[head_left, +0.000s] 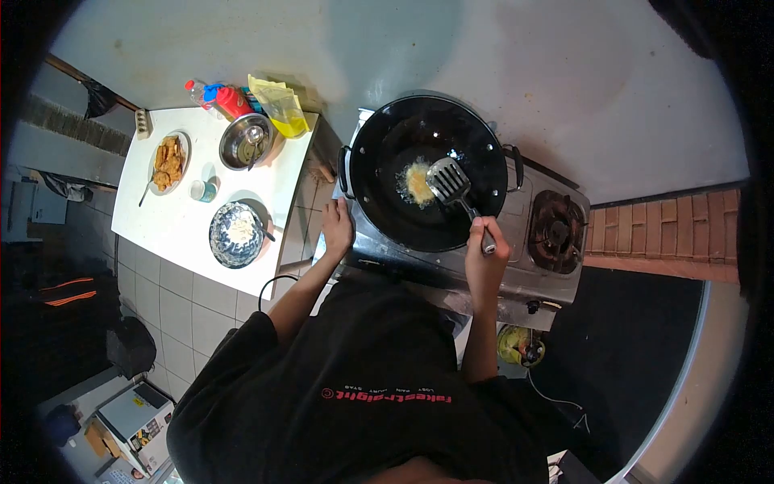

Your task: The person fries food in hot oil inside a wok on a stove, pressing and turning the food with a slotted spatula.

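My right hand (488,245) is wrapped round the handle of a slotted metal spatula (448,179). The spatula's head is inside a large black wok (403,228), touching or just beside a small yellowish piece of food (418,183) with bubbles around it. The wok stands on the left part of a metal gas stove (520,211). My left hand (337,229) rests at the stove's left edge, just below the wok's left handle, with its fingers stretched out and nothing visible in them.
Left of the stove, a white table (185,227) bears a plate of fried food (168,164), a cup (201,191), a patterned bowl (235,234), a steel bowl (247,142), bottles and a yellow packet (280,106). A bare burner (556,231) is right of the wok.
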A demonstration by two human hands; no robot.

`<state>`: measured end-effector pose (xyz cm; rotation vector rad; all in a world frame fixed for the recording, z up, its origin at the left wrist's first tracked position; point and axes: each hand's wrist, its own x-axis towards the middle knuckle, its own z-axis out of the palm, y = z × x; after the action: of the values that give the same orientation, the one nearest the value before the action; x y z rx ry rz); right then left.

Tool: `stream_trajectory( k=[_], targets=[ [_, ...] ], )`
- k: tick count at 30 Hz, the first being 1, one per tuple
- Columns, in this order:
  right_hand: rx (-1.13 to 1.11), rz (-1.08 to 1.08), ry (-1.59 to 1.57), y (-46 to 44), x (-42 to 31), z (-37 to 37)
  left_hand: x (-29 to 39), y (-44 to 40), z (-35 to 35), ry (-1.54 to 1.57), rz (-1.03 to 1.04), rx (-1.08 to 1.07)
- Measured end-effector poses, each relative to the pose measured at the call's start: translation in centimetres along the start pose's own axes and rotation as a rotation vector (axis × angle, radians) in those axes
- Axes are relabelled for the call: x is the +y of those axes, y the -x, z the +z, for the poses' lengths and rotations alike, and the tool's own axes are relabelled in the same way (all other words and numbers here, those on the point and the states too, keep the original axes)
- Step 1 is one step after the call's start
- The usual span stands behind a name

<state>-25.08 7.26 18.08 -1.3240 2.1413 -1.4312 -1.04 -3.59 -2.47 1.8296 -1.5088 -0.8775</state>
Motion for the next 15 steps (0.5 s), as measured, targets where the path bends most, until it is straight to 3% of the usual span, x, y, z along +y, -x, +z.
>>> stream_trajectory(
  k=[15],
  targets=[
    [-0.082,0.038,0.018,-0.7,-2.6,-0.2,0.4,0.1,-0.1,0.011,0.005,0.028]
  ],
)
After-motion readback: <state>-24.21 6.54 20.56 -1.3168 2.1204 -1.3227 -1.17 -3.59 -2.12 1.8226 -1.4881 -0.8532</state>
